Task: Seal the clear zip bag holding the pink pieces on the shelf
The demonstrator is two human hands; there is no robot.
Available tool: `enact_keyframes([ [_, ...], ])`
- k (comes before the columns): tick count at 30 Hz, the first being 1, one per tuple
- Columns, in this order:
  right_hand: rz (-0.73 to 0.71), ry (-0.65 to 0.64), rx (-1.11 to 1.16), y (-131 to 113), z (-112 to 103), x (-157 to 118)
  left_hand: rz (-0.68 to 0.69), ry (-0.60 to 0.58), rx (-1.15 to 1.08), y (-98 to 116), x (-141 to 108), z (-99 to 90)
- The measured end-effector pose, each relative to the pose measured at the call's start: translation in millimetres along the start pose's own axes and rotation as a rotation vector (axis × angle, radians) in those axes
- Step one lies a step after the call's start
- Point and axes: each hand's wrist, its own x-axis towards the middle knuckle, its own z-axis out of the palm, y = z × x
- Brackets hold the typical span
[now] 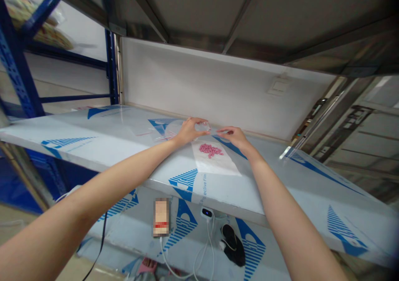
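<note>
My left hand reaches to the back of the film-covered shelf. Its thumb and fingers curve around a small clear plastic piece, whose exact kind I cannot make out. Just to the right, my right hand has its thumb and fingertips pinched close together beside that piece. Whatever lies in the pinch is too small to see. Below and between the hands, a cluster of small pink pellets lies on a white sheet. Clear plastic bags with red edges lie left of my left hand.
The shelf wears blue-printed protective film, and another metal shelf hangs low overhead. On the lower level are a phone, a white power bank with cables, and a black item. A blue rack stands left.
</note>
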Motion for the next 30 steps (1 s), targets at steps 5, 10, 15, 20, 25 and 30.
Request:
enact_keyframes([
  [5, 0.034, -0.291, -0.094, 10.7, 4.1, -5.5, -0.007, -0.021, 0.029, -2.5, 1.2, -1.9],
  [10, -0.060, -0.309, -0.185, 4.5, 12.8, -4.6, -0.018, -0.003, -0.024, -3.1, 1.0, -1.8],
  [15, -0.093, -0.307, -0.146, 7.8, 14.3, -3.9, -0.023, 0.005, -0.055, -3.8, 2.0, -3.2],
  [20, -0.063, -0.334, -0.135, 13.1, 14.0, -2.5, -0.018, -0.022, -0.084, -1.7, 2.2, -5.4],
  [25, -0.104, -0.313, -0.180, 14.0, 15.8, 0.1, -0.004, -0.052, -0.086, -4.5, 4.0, -3.2],
  [30, -0.110, -0.307, -0.138, 11.2, 15.6, -3.0, 0.031, -0.036, -0.117, -10.9, 8.0, 0.6],
])
